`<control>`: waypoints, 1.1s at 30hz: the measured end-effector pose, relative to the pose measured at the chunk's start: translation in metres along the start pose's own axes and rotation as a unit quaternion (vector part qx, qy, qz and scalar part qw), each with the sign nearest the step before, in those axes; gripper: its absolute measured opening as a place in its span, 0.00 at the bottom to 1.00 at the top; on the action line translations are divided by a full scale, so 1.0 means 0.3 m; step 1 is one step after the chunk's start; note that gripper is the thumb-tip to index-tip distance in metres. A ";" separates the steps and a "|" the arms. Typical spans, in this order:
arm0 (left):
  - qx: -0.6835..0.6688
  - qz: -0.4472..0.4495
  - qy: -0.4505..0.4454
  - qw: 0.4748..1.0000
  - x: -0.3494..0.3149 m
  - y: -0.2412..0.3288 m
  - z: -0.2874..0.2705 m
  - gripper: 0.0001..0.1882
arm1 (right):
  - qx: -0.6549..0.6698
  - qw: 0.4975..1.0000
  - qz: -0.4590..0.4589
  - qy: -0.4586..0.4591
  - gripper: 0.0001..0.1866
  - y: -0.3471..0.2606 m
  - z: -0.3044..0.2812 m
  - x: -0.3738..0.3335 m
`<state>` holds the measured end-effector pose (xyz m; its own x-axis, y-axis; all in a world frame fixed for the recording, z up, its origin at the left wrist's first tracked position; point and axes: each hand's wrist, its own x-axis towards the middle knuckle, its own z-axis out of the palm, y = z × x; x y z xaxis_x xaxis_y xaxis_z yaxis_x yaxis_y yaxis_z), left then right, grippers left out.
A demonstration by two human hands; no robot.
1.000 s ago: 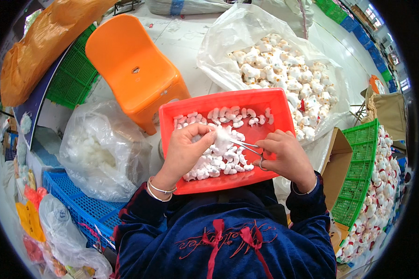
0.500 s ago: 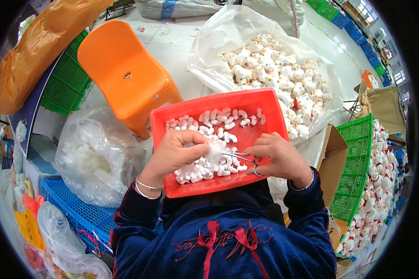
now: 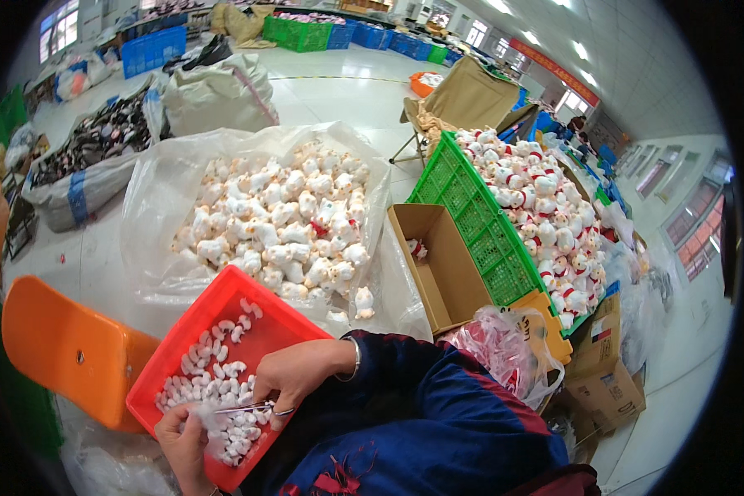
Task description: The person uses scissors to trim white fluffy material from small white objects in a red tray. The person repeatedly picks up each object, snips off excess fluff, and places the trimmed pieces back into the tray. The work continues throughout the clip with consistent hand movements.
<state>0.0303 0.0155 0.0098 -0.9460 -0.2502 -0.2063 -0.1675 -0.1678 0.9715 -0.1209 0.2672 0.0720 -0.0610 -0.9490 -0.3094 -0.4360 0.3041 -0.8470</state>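
Observation:
A red plastic tray (image 3: 274, 321) rests at my lap, at the lower left of the view. Small curved white plush pieces (image 3: 197, 387) are heaped and scattered inside it. Over the tray's near end, my left hand (image 3: 183, 450) pinches a tuft of white stuffing (image 3: 212, 418). My right hand (image 3: 293, 374) is closed on metal forceps (image 3: 246, 407) with finger rings, their tips pointing left into the stuffing. Whether a plush piece is also between the left fingers I cannot tell.
Beyond the tray lies a clear plastic sack (image 3: 153, 236) full of white plush toys (image 3: 285, 215). An orange chair (image 3: 58, 331) stands left. To the right are an open cardboard box (image 3: 446, 285), a green crate (image 3: 479, 219) heaped with red-collared plush toys, and a bag of pink plastic (image 3: 496, 351).
The view has swung up and to the right, so tray and hands now appear lower left. My left hand still pinches the stuffing, and the forceps stay in my right hand.

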 end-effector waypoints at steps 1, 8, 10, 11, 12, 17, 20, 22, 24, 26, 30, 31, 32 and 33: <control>-0.036 0.009 -0.003 0.999 0.012 -0.012 -0.002 0.04 | -0.017 0.999 -0.007 0.050 0.22 0.006 0.010 -0.006; -0.081 0.008 0.062 0.995 -0.018 0.013 0.028 0.07 | -0.033 0.971 -0.056 0.231 0.22 0.041 0.084 0.019; -0.026 0.064 0.099 0.993 -0.010 -0.007 0.042 0.07 | -0.116 0.970 -0.002 0.215 0.18 0.007 0.088 0.001; 0.010 0.079 0.093 0.992 -0.012 -0.006 0.046 0.06 | -0.155 0.966 0.022 0.205 0.16 -0.010 0.089 -0.004; 0.047 0.095 0.087 0.991 -0.016 0.000 0.049 0.06 | -0.186 0.956 0.019 0.226 0.12 -0.013 0.098 -0.010; 0.088 0.011 -0.099 0.991 0.008 0.035 -0.055 0.07 | -0.345 0.885 -0.028 0.312 0.12 0.016 0.112 -0.040; 0.123 0.033 -0.058 0.990 0.025 0.023 -0.043 0.08 | -0.333 0.900 0.008 0.281 0.13 0.015 0.101 -0.037; 0.137 0.115 0.044 0.983 0.041 -0.041 -0.007 0.09 | -0.270 0.930 0.024 0.249 0.14 -0.002 0.095 -0.031; 0.103 0.111 0.082 0.985 0.017 -0.003 0.062 0.10 | -0.168 0.960 0.028 0.223 0.15 -0.025 0.101 -0.037; 0.091 0.111 0.111 0.983 0.009 0.010 0.090 0.11 | -0.147 0.955 -0.003 0.257 0.15 -0.011 0.122 -0.033; 0.119 0.089 0.047 0.988 0.023 0.008 0.020 0.10 | -0.180 0.948 0.013 0.262 0.14 -0.005 0.127 -0.032; 0.128 0.073 0.001 0.989 0.032 0.010 -0.009 0.10 | -0.192 0.948 0.022 0.253 0.14 -0.014 0.126 -0.036; 0.186 0.161 -0.003 0.969 0.045 0.001 -0.021 0.10 | -0.205 0.948 0.032 0.244 0.14 -0.028 0.124 -0.042; 0.242 0.248 -0.007 0.938 0.059 -0.011 -0.024 0.10 | -0.217 0.947 0.041 0.234 0.14 -0.036 0.124 -0.045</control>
<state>0.0162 0.0047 0.0022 -0.9438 -0.1706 0.2830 0.1901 0.4201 0.8873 -0.0820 0.2798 0.0694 -0.4582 -0.8872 -0.0543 -0.7338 0.4120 -0.5402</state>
